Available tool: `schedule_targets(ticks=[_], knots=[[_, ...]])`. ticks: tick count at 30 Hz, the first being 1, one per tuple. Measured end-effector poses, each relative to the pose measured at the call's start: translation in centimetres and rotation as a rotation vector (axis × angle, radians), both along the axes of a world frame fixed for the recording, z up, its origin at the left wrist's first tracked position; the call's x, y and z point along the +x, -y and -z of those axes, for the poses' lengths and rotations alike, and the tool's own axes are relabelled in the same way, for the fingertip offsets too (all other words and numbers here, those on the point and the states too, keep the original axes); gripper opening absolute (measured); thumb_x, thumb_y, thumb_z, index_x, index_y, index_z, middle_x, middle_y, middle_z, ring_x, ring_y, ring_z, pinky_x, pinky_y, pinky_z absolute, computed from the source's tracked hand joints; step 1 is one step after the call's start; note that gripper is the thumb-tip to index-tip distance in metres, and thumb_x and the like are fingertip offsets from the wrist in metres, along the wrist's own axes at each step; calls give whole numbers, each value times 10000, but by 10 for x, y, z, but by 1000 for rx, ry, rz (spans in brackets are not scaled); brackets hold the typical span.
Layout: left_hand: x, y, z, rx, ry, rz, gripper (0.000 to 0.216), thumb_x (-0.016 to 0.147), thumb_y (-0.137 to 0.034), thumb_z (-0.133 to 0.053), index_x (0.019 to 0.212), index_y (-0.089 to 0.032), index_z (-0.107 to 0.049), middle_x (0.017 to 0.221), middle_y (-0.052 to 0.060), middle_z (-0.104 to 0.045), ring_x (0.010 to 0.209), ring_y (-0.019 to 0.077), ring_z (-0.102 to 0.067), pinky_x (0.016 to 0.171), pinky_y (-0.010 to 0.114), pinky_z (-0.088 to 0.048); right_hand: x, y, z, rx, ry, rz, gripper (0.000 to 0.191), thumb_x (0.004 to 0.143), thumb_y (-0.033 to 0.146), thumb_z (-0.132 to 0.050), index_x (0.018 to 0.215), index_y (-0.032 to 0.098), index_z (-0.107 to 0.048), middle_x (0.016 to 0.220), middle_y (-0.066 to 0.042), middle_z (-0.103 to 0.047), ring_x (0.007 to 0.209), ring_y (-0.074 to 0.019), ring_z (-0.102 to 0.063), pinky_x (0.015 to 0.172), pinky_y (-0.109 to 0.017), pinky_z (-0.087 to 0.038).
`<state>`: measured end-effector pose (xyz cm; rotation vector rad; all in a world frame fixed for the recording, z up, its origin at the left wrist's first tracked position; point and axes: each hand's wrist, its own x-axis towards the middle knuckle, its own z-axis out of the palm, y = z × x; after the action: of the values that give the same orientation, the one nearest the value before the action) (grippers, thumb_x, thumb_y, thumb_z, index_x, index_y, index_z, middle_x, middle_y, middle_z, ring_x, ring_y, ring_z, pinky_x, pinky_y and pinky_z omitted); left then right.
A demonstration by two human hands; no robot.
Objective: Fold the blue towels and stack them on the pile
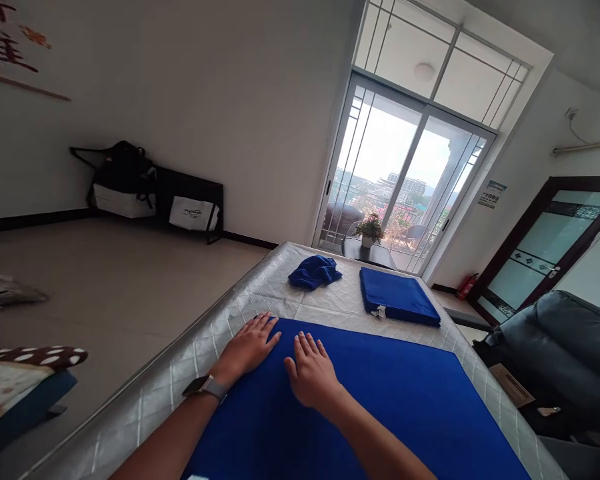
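A large blue cloth [380, 400] lies spread flat on a table with a quilted silver cover [190, 360]. My left hand [250, 347] rests flat at the cloth's far left corner, fingers stretched out, a watch on the wrist. My right hand [313, 373] lies flat on the cloth just to its right, fingers spread. Neither hand holds anything. Farther along the table sit a neatly folded blue cloth [397, 297] and a crumpled blue cloth [314, 272].
A sliding glass balcony door [400, 193] stands beyond the table, with a potted plant [369, 231] on a small dark table. Black bags [155, 193] lean against the left wall. A dark sofa [560, 353] sits at the right. A spotted cushion [30, 373] is at the left.
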<state>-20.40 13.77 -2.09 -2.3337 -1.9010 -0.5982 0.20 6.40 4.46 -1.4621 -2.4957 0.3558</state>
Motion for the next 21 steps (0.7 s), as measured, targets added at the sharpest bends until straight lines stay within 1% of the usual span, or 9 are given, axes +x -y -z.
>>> schedule_targets(ticks=[3,6,10,16,21], knots=[[0,1,1,21,-20,2,567,967,-432,-374,1417,-116,-515,1510,166,-480,1427,305,-400,1184,484,-320,-25,-26,9,-7,-4,47,604,1027,390,-228,1547,86,-273,1619,-119,-238,1509,-218,-151,1230,-451,-147],[1,4,0,14,-33,3,560,976,-419,-364,1422,-111,-507,1524,178,-459,1430,306,-395,1188,477,-314,-33,-38,18,24,2,84,599,1027,390,-233,1548,99,-277,1621,-109,-234,1511,-207,-146,1233,-441,-118],[2,4,-3,0,15,-7,563,975,-430,-374,1426,-118,-499,1534,178,-445,1439,305,-381,1191,485,-303,-32,-40,25,51,26,93,612,1025,408,-235,1553,101,-265,1624,-105,-228,1512,-199,-140,1234,-431,-98],[1,1,1,13,60,-8,560,965,-439,-401,1428,-140,-498,1545,155,-438,1440,293,-381,1199,467,-283,-31,-40,24,42,34,80,631,1025,442,-205,1560,111,-247,1628,-92,-223,1515,-188,-128,1234,-417,-81],[1,3,-1,-27,54,-46,586,965,-496,-378,1451,-183,-474,1568,122,-410,1461,295,-340,1196,482,-273,-14,-48,24,12,48,133,639,1024,462,-200,1564,123,-239,1633,-71,-209,1516,-181,-116,1233,-396,-59]])
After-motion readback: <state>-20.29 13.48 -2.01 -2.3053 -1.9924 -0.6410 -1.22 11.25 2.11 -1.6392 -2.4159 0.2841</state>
